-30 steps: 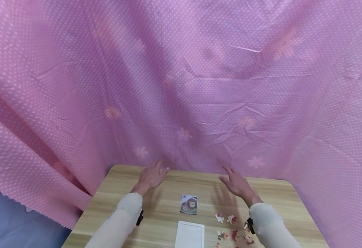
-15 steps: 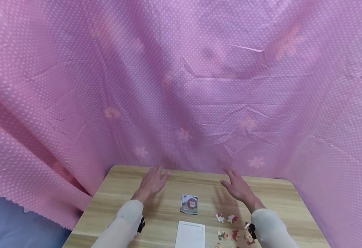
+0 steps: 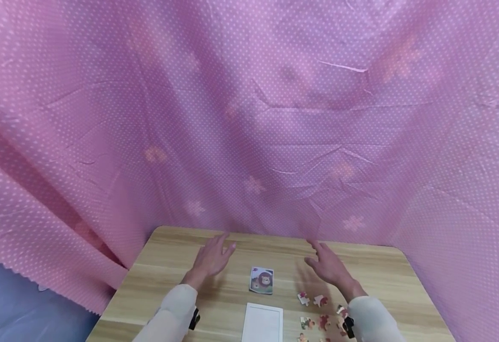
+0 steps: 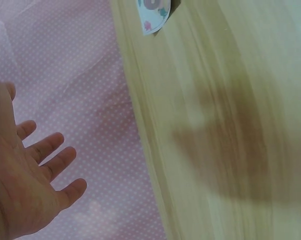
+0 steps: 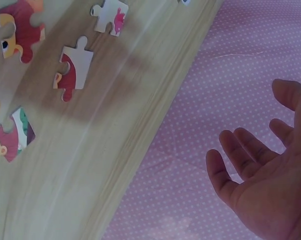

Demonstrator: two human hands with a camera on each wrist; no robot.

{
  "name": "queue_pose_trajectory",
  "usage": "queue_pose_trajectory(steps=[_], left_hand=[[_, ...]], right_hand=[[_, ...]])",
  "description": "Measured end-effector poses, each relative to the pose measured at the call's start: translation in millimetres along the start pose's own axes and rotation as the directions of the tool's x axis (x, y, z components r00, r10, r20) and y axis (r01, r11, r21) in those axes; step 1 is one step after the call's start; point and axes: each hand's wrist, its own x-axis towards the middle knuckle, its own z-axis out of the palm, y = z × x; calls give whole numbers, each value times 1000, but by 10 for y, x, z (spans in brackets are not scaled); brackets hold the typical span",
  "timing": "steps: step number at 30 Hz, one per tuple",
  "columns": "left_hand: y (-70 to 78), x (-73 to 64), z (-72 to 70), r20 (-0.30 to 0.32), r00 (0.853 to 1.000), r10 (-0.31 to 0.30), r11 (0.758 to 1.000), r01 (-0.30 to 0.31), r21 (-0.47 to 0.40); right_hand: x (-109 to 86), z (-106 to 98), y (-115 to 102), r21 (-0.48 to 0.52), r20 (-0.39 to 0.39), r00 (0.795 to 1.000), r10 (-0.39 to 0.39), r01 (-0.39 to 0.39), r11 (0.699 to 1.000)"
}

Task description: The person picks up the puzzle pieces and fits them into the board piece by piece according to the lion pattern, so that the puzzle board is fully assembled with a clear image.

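Observation:
My left hand (image 3: 210, 258) hovers over the far left part of the wooden table, fingers spread and holding nothing. On the far right, my right hand (image 3: 330, 265) is likewise raised with loose fingers and an empty palm. Between them lies a small picture card (image 3: 261, 280) with a lion on it. Nearer to me is a white rectangular puzzle tray (image 3: 262, 324), cut off by the lower edge of the head view. Several loose jigsaw pieces (image 3: 324, 322) lie right of the tray, close to my right forearm. The right wrist view shows a red and white jigsaw piece (image 5: 74, 70) up close.
The wooden table (image 3: 147, 285) has rounded far corners. A pink dotted cloth (image 3: 249, 142) hangs close behind its far edge and along both sides. At lower left is a blue surface (image 3: 27, 304). Both sleeves are white, with a dark strap (image 3: 194, 318) showing at the left wrist.
Both hands have drawn slightly back toward me from the far edge, still empty. The card, tray and jigsaw pieces stay where they were on the table.

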Motion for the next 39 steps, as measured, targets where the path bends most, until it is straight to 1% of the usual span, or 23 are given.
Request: queue_pose_trajectory(steps=[3,7,12,15,21,29,31,34,36,39], left_hand=[[-22,-43,53,8,1000,0,1000,0,0],[-59,-101,139,27,1000,5,1000,-5,0],[-128,-159,232,29,999,19,1000,-19,-7],[-151,-201,274,41,999,20,1000,-19,-14],[-158,-262,335,62,998,15,999,-13,-29],[-194,-312,405,56,998,8,999,-6,-43],[-198,-332,433,59,998,16,999,-12,-53],[-202,-375,485,75,997,19,997,-14,-71],[-211,-404,525,84,996,23,997,-17,-75],[-223,-447,577,99,995,14,997,-6,-77]], right_hand=[[-34,44,19,20,2,1000,12,-12,1000],[-113,114,58,75,4,1000,29,-29,997],[-212,247,111,127,14,998,54,-55,990],[-257,305,130,132,16,998,63,-65,989],[-318,341,131,132,17,998,66,-68,989],[-388,404,135,148,38,996,79,-84,985],[-411,425,137,153,37,996,84,-89,984],[-451,483,160,172,36,995,89,-94,981],[-483,527,177,188,48,994,101,-108,976],[-526,595,207,214,72,990,117,-130,968]])
